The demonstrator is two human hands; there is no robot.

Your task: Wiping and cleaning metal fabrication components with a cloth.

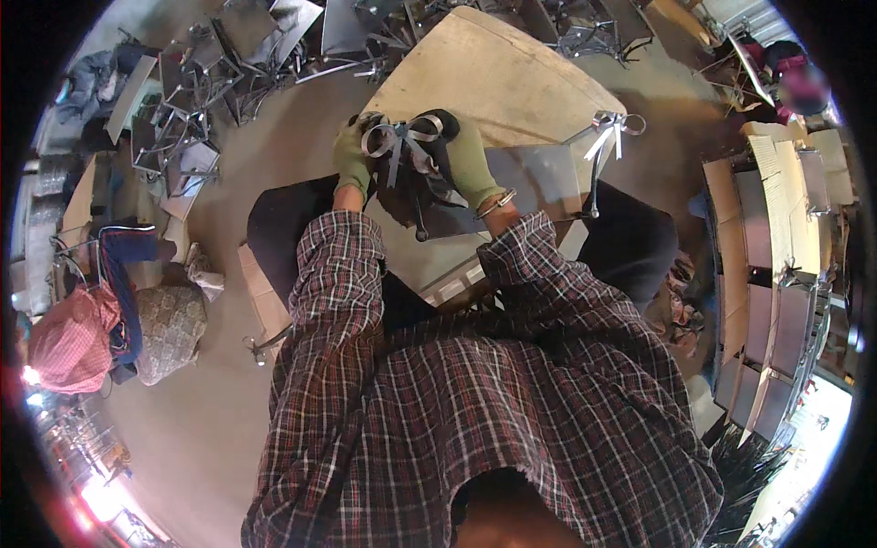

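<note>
A silver metal ribbon bow [399,139] with loops and hanging tails sits between my hands. My left hand [353,157], in a green and dark work glove, closes at the bow's left loop. On the other side my right hand [464,163], gloved the same way, curls its dark-coated fingers around the right loop and a strip. Below the hands a dark flat metal panel [534,178] with thin rod legs rests across my lap and against the wooden board. A second ribbon bow [614,131] is fixed at the panel's right corner. My fingertips are partly hidden.
A pale wooden board [493,73] stands ahead of me. Piles of similar metal panels with legs [196,100] cover the floor beyond and at the far left. Cloth bundles [78,338] lie at left. Stacked panels and cardboard [763,301] stand at right.
</note>
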